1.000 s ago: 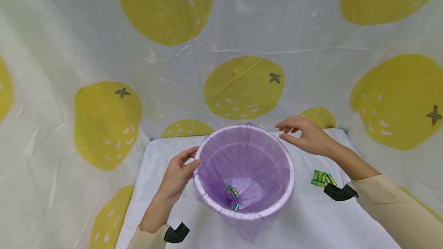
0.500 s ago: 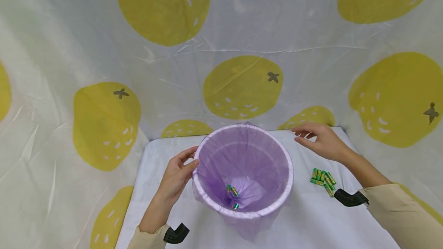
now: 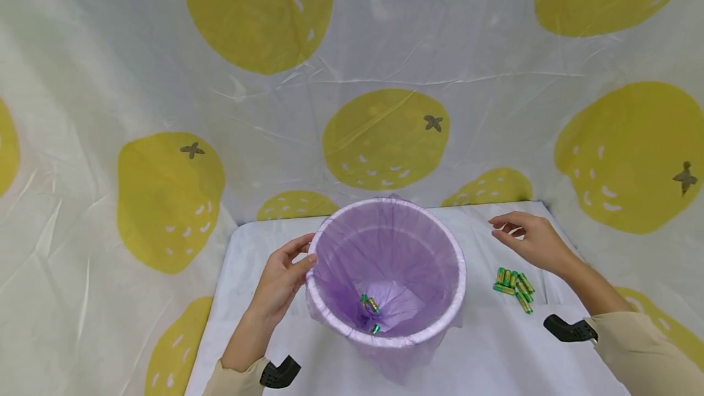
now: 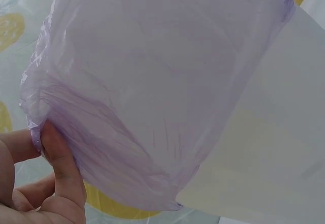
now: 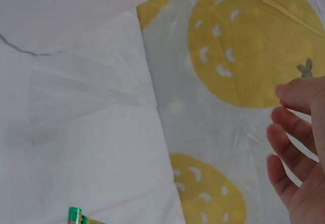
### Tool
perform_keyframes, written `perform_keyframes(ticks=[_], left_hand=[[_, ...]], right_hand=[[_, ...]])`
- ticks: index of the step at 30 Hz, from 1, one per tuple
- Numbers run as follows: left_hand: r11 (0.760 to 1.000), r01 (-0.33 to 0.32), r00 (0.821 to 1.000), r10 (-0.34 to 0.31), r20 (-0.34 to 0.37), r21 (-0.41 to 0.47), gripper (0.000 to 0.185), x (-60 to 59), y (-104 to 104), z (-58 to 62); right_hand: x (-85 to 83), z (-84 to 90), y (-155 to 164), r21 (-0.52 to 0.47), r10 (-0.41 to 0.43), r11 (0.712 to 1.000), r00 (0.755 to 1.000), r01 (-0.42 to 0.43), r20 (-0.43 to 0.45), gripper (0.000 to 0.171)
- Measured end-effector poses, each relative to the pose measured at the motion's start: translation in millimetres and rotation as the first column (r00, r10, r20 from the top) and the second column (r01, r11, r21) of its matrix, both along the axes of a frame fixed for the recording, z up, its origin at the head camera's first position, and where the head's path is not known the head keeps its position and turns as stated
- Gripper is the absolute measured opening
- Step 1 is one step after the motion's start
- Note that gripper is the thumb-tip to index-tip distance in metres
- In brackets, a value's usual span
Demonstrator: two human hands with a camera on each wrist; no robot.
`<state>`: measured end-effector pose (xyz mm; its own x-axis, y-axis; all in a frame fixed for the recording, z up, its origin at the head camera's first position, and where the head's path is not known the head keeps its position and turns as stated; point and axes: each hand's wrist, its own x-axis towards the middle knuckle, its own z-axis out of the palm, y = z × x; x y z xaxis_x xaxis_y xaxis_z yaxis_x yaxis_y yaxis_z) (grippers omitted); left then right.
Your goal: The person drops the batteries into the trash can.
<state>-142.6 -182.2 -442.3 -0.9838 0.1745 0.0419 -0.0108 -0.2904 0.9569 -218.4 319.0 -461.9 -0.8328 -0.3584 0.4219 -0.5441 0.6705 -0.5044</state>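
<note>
A white trash bin (image 3: 463,274) lined with a thin purple bag (image 3: 385,237) stands in the middle of the table. My left hand (image 3: 283,277) pinches its left rim, thumb inside and fingers outside; in the left wrist view the thumb and fingers grip the bag (image 4: 127,107) at the edge. At the bottom of the bin lie a few green and gold batteries (image 3: 373,305). My right hand (image 3: 533,240) hovers with loosely bent fingers and holds nothing. Just below it on the table lies a pile of several batteries (image 3: 514,286), one of them partly seen in the right wrist view.
A white cloth covers the table (image 3: 495,353). Behind it and on both sides hangs a pale curtain (image 3: 264,109) printed with yellow fruit. Each wrist carries a black camera mount (image 3: 569,328).
My right hand has moved from beside the bin's far right rim, rightward and slightly down toward the battery pile. The left hand stays on the rim, and the bin has not moved.
</note>
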Motion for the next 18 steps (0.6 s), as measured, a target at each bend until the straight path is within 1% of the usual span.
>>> perform_keyframes(ticks=[9, 14, 18], left_hand=[[1.000, 0.005, 1.000, -0.005, -0.003, 0.000, 0.049, 0.4, 1, 0.1], [1.000, 0.002, 1.000, -0.002, -0.001, -0.006, 0.050, 0.0, 1, -0.3], [1.000, -0.014, 1.000, 0.015, 0.006, -0.005, 0.049, 1.3, 1, 0.7]], right_hand=[[13.5, -33.8, 21, 0.012, -0.094, 0.996, 0.993, 0.093, 0.070, 0.023], [21.1, -53.9, 32, 0.030, -0.155, 0.988, 0.979, 0.153, 0.133, 0.024], [27.0, -69.9, 38, 0.037, -0.203, 0.979, 0.960, 0.200, 0.192, 0.023]])
